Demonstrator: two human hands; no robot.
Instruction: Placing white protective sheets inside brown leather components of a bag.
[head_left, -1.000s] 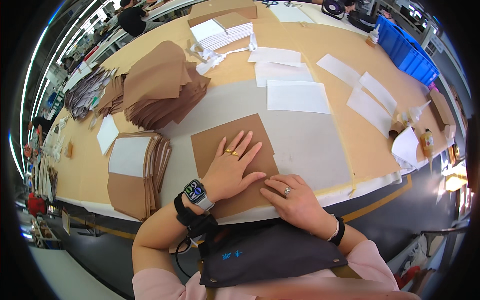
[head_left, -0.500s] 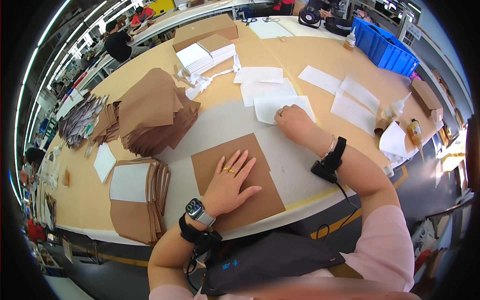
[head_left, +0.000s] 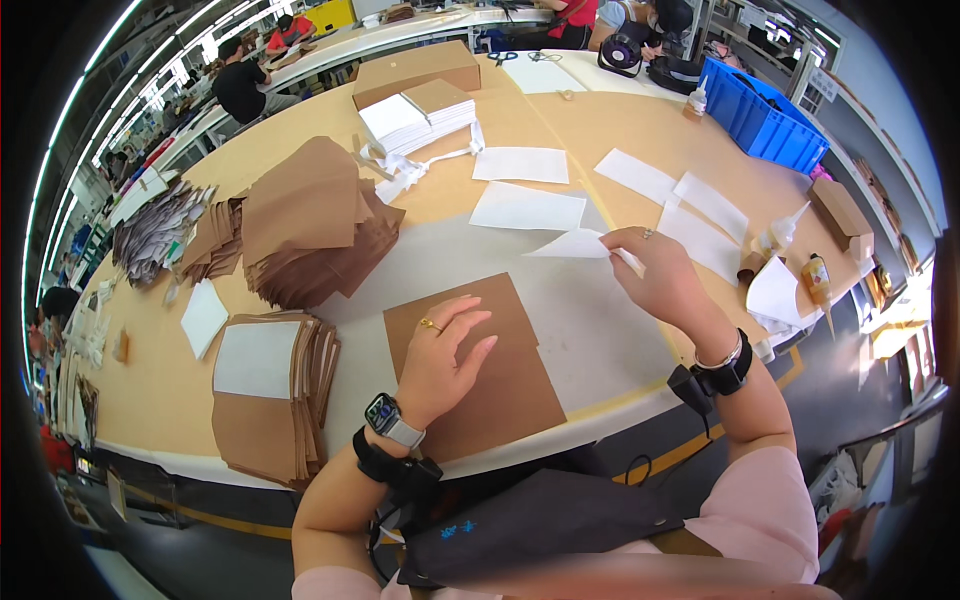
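Note:
A brown sheet (head_left: 500,390) lies flat on the grey mat in front of me. My left hand (head_left: 440,355) hovers over its left half, fingers loosely curved and apart, holding nothing. Farther right, my right hand (head_left: 655,275) pinches the right edge of a white sheet (head_left: 575,244), lifted and tilted above the mat. Beyond it lie two more white sheets, a near one (head_left: 528,206) and a far one (head_left: 520,164). To the left stands a pile of brown pieces topped with a white rectangle (head_left: 258,360).
A tall stack of brown sheets (head_left: 300,215) is at the back left. White strips (head_left: 640,176) lie at the right, near squeeze bottles (head_left: 816,278) and a blue crate (head_left: 765,115). A cardboard box (head_left: 420,72) stands at the back. Other people sit at far tables.
My right hand has lifted the white sheet off the mat and drawn it right and nearer. My left hand has risen from flat on the brown sheet, its fingers curling.

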